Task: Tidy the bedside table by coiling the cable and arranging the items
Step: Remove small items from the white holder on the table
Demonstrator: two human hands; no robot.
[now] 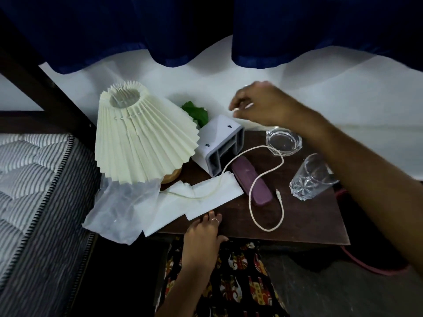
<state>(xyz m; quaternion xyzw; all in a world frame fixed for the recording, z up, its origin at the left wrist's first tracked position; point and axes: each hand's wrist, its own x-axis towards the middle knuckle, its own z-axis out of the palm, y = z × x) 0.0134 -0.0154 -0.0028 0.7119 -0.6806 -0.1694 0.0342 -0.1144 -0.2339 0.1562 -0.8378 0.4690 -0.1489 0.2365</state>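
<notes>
Now my right hand [258, 104] hovers above the far edge of the dark wooden bedside table [309, 216], fingers curled, pinching one end of the thin white cable [266, 177] that loops over a long purple case [251, 181]. Near me, my left hand [203, 234] rests flat on the near edge, fingers touching folded white tissue [206, 197].

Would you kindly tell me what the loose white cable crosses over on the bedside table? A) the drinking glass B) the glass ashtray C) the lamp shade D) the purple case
D: the white cable runs from the tissues across the purple case, while the drinking glass stands clear of it to the right.
</notes>
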